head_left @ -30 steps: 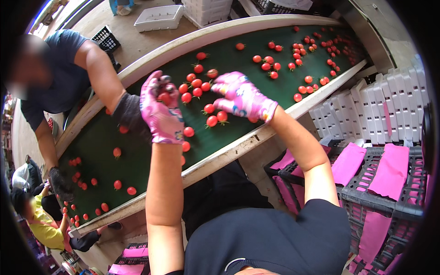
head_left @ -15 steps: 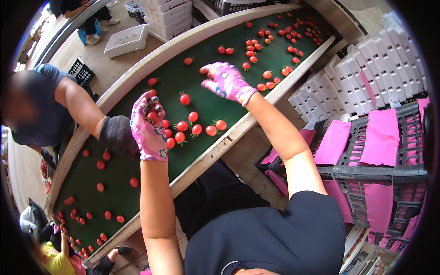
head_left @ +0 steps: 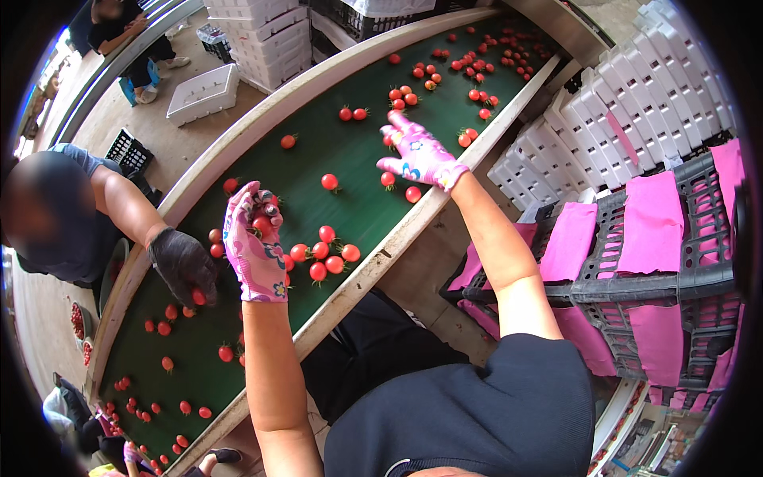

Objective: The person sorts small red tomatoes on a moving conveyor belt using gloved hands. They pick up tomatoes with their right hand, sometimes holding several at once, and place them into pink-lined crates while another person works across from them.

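Green sorting belt [head_left: 350, 171] with pale raised rims runs slantwise through this packing room, scattered with small red tomatoes. The left hand [head_left: 256, 242], in a pink patterned glove, is curled shut around several small red tomatoes [head_left: 262, 222] and held up over the belt; half a second ago it sat lower and further left in the view, with the same clutch of fruit, so its load has not been let go. Just beside it on the belt lies a loose cluster of red tomatoes [head_left: 324, 254]. The right hand [head_left: 419, 155], gloved the same, has stretched further up the belt than before, fingers spread and empty, its tips touching or nearly touching one red tomato [head_left: 389, 139]; two more lie just under its palm. By my reckoning, one hand is filling while the other goes on picking.

Across the belt a co-worker's black-gloved hand [head_left: 184, 266] closes on a tomato. Stacked white foam trays [head_left: 628, 103] stand to the right, and near them dark plastic crates lined with pink paper sheets [head_left: 656, 215].
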Motion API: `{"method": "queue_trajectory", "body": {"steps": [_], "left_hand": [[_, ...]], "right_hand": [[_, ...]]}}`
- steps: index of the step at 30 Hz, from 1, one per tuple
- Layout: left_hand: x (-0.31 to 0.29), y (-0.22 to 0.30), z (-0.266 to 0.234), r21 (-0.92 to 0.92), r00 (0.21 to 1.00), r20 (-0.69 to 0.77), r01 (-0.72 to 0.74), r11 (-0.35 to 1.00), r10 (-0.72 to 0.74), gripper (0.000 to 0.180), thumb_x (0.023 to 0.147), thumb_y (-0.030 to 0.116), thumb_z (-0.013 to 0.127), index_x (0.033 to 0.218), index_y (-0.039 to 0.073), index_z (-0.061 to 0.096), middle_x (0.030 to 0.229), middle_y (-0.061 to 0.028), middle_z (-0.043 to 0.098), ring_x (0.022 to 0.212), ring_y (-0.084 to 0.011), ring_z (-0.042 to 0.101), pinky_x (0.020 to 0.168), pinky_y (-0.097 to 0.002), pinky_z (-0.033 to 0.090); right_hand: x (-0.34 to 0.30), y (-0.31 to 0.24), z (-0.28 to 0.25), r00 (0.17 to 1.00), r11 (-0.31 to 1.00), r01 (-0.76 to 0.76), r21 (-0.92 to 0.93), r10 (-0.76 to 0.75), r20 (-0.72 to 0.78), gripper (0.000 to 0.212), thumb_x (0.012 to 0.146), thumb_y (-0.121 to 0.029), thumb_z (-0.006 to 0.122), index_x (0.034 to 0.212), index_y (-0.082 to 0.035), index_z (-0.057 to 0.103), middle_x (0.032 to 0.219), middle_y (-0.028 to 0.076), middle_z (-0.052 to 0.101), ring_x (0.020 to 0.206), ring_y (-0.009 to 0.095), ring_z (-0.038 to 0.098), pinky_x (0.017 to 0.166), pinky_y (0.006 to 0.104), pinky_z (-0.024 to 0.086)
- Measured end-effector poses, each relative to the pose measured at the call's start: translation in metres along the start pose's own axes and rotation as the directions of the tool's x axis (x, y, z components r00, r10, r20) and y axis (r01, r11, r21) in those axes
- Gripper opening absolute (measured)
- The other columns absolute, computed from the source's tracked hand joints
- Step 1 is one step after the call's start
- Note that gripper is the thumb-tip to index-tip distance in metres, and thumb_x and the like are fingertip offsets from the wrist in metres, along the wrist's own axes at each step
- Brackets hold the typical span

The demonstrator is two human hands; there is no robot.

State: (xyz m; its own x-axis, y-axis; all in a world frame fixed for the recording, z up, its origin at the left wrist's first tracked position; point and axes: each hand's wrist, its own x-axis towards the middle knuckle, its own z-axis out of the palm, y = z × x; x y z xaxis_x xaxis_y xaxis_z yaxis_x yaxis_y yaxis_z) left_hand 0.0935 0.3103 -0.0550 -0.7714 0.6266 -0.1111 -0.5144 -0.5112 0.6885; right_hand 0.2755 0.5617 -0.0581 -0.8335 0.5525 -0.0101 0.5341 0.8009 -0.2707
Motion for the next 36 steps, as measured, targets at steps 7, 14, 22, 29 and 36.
{"method": "queue_trajectory", "body": {"steps": [7, 14, 22, 29, 36], "left_hand": [[0.006, 0.003, -0.016, 0.02, 0.998, 0.006, 0.056, 0.998, -0.056, 0.026, 0.095, 0.009, 0.053, 0.115, -0.006, 0.06, 0.091, -0.0127, 0.061, 0.075, -0.0187, 0.057, 0.063, -0.0281, 0.047], [0.004, 0.003, -0.004, 0.034, 0.998, -0.041, 0.058, 0.998, -0.056, 0.024, 0.095, 0.011, 0.056, 0.113, -0.004, 0.061, 0.09, -0.0112, 0.06, 0.074, -0.0189, 0.057, 0.061, -0.028, 0.045], [-0.005, 0.004, 0.0, 0.111, 0.999, -0.042, 0.027, 0.993, -0.022, 0.026, 0.094, 0.012, 0.055, 0.113, -0.004, 0.061, 0.092, -0.0109, 0.061, 0.076, -0.0177, 0.057, 0.064, -0.0274, 0.046], [-0.003, 0.002, 0.008, 0.137, 0.999, -0.025, 0.045, 0.989, -0.042, 0.025, 0.095, 0.011, 0.055, 0.112, -0.005, 0.061, 0.091, -0.011, 0.061, 0.076, -0.0174, 0.057, 0.065, -0.0274, 0.046], [-0.009, 0.005, 0.01, 0.215, 0.999, -0.043, 0.013, 0.977, -0.004, 0.022, 0.095, 0.011, 0.055, 0.11, -0.001, 0.064, 0.089, -0.0098, 0.063, 0.074, -0.0161, 0.059, 0.063, -0.0275, 0.048]], "right_hand": [[-0.004, -0.001, -0.036, 0.967, 0.959, 0.248, 0.134, -0.238, -0.088, 0.038, 0.091, -0.033, 0.066, 0.117, -0.006, 0.065, 0.123, 0.011, 0.064, 0.117, 0.03, 0.059, 0.097, 0.0367, 0.048], [-0.017, 0.073, -0.039, 0.86, 0.689, -0.412, -0.596, 0.51, -0.005, 0.063, 0.093, -0.062, 0.046, 0.121, -0.009, 0.065, 0.123, 0.014, 0.065, 0.12, 0.031, 0.057, 0.109, 0.0546, 0.03], [-0.048, -0.027, -0.011, 0.986, 0.992, 0.085, 0.094, -0.097, 0.134, 0.054, 0.092, -0.056, 0.053, 0.111, -0.008, 0.069, 0.1, 0.014, 0.071, 0.099, 0.031, 0.067, 0.094, 0.0384, 0.048], [0.021, 0.001, 0.013, 0.918, 0.973, 0.193, 0.123, -0.135, -0.373, 0.04, 0.09, -0.035, 0.068, 0.116, -0.005, 0.066, 0.11, 0.011, 0.066, 0.105, 0.024, 0.062, 0.094, 0.0359, 0.048], [0.058, -0.03, 0.042, 0.969, 0.976, 0.21, -0.052, -0.215, -0.12, 0.068, 0.086, -0.056, 0.06, 0.134, -0.008, 0.053, 0.138, 0.013, 0.048, 0.132, 0.037, 0.04, 0.112, 0.0462, 0.028]]}}
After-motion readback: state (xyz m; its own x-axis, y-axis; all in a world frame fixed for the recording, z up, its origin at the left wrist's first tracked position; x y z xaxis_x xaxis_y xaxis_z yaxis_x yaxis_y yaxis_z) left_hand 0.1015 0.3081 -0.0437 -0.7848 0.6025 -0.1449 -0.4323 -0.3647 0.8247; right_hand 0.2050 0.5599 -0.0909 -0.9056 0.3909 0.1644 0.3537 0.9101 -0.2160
